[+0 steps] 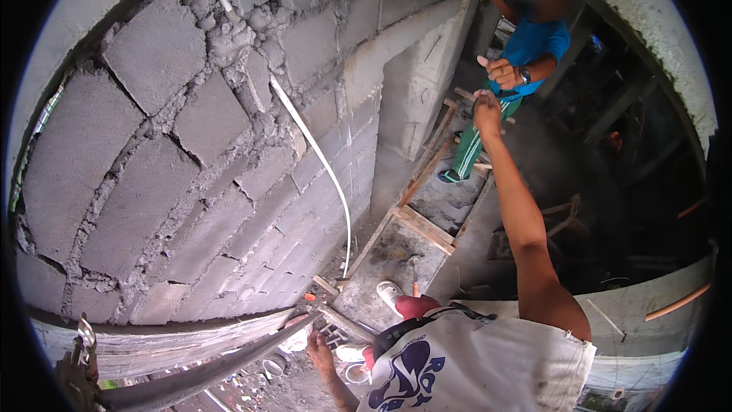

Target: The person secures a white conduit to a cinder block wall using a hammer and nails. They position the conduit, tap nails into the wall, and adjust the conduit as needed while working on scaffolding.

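My right arm reaches up the middle right toward a co-worker in a blue shirt point(534, 53), and my right hand point(486, 113) has its fingers closed on something I cannot make out. The co-worker's hand point(499, 72), thumb raised, is just above mine; whether they touch is unclear. Low in view, my left hand point(319, 347) has loosely bent fingers beside a long grey pole point(206, 368). My feet in light shoes point(390, 296) are on a grey plank platform, near a hammer point(414, 280).
A rough block wall point(210, 145) fills the left, with a white pipe point(328, 168) hanging along it. The timber-edged scaffold walkway point(423, 230) runs toward the co-worker. A dark opening with beams lies right; concrete edge point(633, 313), orange pipe point(675, 303) and buckets point(274, 366) are below.
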`<move>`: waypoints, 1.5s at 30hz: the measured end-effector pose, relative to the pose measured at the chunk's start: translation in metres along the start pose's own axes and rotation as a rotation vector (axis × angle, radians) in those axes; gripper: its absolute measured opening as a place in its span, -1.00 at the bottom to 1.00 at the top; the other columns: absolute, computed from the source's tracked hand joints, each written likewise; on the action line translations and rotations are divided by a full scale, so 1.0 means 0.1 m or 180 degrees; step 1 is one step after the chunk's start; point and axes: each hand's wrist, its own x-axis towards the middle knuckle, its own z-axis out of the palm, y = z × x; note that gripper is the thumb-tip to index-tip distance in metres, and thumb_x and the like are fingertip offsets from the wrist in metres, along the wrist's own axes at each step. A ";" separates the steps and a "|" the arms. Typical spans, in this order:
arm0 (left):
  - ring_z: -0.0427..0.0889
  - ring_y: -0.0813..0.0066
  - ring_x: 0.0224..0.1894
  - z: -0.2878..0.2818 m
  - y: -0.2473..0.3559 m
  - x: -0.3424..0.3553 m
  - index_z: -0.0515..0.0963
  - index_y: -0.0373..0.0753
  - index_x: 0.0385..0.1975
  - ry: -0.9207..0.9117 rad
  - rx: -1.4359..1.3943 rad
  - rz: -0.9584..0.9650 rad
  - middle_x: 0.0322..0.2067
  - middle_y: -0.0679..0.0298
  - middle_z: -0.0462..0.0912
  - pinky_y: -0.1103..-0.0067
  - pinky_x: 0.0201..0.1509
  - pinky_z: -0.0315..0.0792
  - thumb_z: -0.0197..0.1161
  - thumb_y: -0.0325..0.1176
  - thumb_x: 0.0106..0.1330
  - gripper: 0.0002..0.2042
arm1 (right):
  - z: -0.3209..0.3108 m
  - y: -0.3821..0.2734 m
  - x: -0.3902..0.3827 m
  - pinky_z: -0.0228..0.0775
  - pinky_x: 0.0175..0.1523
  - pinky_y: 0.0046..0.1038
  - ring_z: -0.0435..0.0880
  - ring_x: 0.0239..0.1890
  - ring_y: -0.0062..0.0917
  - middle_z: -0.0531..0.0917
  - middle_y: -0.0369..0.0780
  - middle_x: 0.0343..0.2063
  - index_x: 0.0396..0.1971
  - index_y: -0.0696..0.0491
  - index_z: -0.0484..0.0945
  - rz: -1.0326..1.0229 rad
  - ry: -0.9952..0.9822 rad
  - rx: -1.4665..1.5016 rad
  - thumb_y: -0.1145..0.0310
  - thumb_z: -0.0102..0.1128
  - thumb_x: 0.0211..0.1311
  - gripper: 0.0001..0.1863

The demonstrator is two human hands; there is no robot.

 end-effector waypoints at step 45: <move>0.69 0.57 -0.36 -0.06 2.92 -1.47 0.68 -0.38 -0.01 -0.0243 -0.1241 0.1013 -0.36 0.26 0.72 0.62 -0.26 0.64 0.26 -0.32 0.52 -0.75 | 0.03 -2.71 -3.94 0.42 -0.21 -0.48 0.55 -0.34 -0.69 0.64 -0.31 -0.43 0.03 0.22 0.59 0.0870 -0.5362 0.2166 0.13 0.10 0.56 -0.59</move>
